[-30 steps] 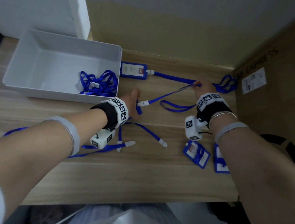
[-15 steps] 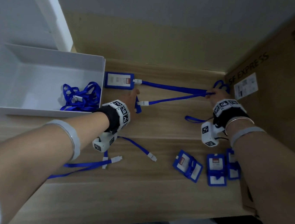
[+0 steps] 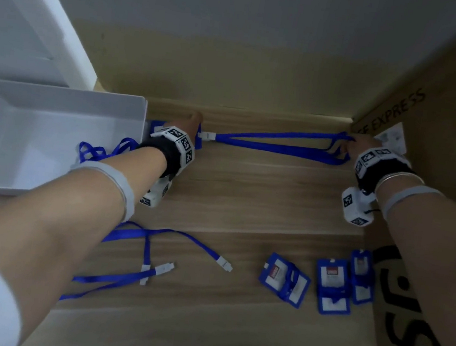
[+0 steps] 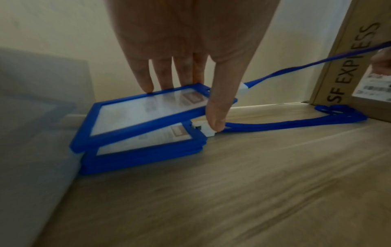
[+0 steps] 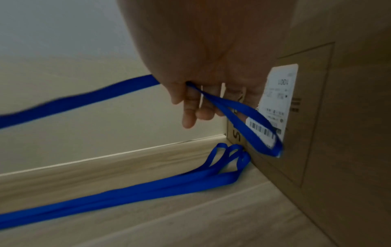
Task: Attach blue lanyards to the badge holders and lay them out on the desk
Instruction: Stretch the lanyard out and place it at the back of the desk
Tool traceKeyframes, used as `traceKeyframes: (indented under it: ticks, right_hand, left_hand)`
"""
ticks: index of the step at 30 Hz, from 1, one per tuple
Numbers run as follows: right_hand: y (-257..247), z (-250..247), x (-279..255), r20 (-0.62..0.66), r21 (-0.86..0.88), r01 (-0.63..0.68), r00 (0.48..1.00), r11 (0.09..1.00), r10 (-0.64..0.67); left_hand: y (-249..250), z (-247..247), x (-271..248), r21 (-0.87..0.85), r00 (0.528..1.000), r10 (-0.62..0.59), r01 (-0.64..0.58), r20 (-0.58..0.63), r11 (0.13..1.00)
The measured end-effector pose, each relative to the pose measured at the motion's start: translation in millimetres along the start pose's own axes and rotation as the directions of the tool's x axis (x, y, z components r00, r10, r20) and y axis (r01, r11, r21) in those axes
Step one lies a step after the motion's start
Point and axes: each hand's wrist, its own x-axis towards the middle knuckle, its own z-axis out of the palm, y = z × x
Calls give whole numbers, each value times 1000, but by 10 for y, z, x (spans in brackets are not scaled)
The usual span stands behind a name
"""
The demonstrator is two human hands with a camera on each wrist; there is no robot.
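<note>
My left hand (image 3: 182, 130) is at the back of the desk beside the tray. In the left wrist view my left hand (image 4: 190, 105) pinches a blue badge holder (image 4: 143, 115) by its far end, between fingers and thumb. That holder is tilted over a second badge holder (image 4: 146, 145) lying flat. The held holder's blue lanyard (image 3: 276, 135) runs taut to the right, where my right hand (image 3: 350, 147) pinches its loop (image 5: 243, 120) against the cardboard box. Below it, the other lanyard (image 5: 127, 195) lies straight on the desk.
A white tray (image 3: 59, 96) at the left holds tangled blue lanyards (image 3: 95, 152). Loose lanyards (image 3: 185, 237) lie near the front left. Several badge holders (image 3: 284, 279) sit at the front right. A tall cardboard box (image 3: 438, 140) walls off the right side.
My left hand carried the badge holder back to just over the one beside the tray. My right hand drew the lanyard loop rightward to the box, pulling it straight.
</note>
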Motion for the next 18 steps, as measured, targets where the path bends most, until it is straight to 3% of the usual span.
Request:
traceKeyframes:
  ticks: [2,6,10,13,15,18]
  right_hand:
    - [44,-35,106,-20,-28,-65,998,997,65]
    - [140,-82,155,-82,-205,-13,997,979,-3]
    - [151,-77,306,-29,-142,-47,999,989,43]
    - [166,-69,363,-83,-43,-82,993,996,78]
    - [162,-53,396,-64,-110,-39,997,993,32]
    - [192,18,495,-36,14,-125,991,992,126]
  left_hand:
    - [-11,3,61,-2,1000,-30,30,-1,1000]
    - [-25,41,180,8,997,-74,73,15,997]
    - [-44,68,276,33,996,-88,86,36,996]
    - [-74,88,344,54,994,-97,95,48,994]
    - [-82,98,372,71,992,-107,102,61,992]
    - [-66,114,397,79,991,-116,110,70,991]
